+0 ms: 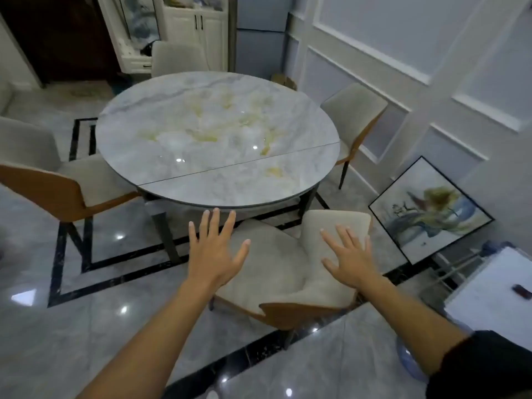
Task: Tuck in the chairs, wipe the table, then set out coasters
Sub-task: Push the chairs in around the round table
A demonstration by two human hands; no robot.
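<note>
L hand (214, 250) & R hand (349, 256) both spread flat, holding nothing. Beige-cushioned, orange-backed chair (273, 263) sits under/between them, untucked; round grey marble table (218, 133) just beyond the fingertips.

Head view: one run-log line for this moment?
step: tuck chairs | left hand: open by near chair | right hand: open by its backrest | chair: not yet tucked
</note>
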